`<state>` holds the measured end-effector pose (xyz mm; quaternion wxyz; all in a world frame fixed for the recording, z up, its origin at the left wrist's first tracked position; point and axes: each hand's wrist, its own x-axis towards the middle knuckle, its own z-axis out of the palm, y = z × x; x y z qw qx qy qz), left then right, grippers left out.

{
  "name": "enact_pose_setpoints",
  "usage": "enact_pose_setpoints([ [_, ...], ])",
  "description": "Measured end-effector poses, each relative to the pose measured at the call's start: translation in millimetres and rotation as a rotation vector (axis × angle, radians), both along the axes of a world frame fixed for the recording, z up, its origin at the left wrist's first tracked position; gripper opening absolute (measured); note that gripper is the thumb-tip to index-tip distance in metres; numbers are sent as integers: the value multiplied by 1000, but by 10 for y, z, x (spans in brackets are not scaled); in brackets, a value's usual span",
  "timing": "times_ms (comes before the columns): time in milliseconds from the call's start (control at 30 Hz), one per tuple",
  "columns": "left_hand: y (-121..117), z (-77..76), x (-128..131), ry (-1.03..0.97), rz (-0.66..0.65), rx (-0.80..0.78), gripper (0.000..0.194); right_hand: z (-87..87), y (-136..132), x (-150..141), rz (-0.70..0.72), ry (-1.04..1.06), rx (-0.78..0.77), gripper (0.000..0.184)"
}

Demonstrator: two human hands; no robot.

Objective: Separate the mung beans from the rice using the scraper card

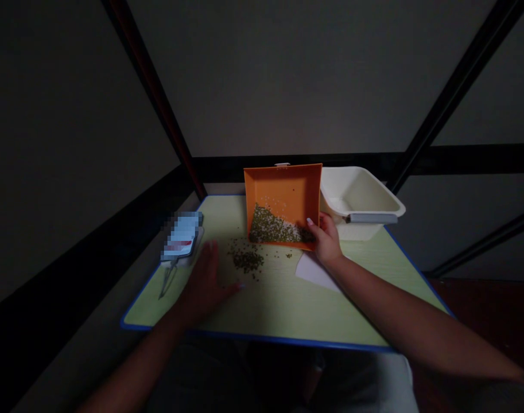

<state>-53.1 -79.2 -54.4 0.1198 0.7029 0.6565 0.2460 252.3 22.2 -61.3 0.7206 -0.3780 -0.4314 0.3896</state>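
Observation:
My right hand [327, 238] grips the near right corner of an orange square tray [283, 192], tilted up with its far edge raised. Green and pale grains [274, 228] lie heaped along the tray's low near edge. A small pile of loose green grains [247, 260] sits on the yellow-green table [279, 310] just below the tray. My left hand [206, 280] lies flat on the table with fingers stretched out, its edge beside that pile.
A white plastic tub [360, 198] with a grey handle stands at the back right, next to the tray. A white sheet of paper [314, 269] lies under my right wrist. A blurred packet [181, 236] and thin metal tweezers or scissors [167, 280] rest at the left edge.

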Motion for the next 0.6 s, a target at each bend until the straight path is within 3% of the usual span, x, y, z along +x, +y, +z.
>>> enact_pose_setpoints([
  [167,-160,-94,252,58,112,-45,73,-10,5,0,1,-7,0,36],
  [367,83,-49,633,103,120,-40,67,-17,-23,-10,-4,-36,28,39],
  [600,234,7,680,128,70,-16,61,52,-49,-99,10,-60,81,42],
])
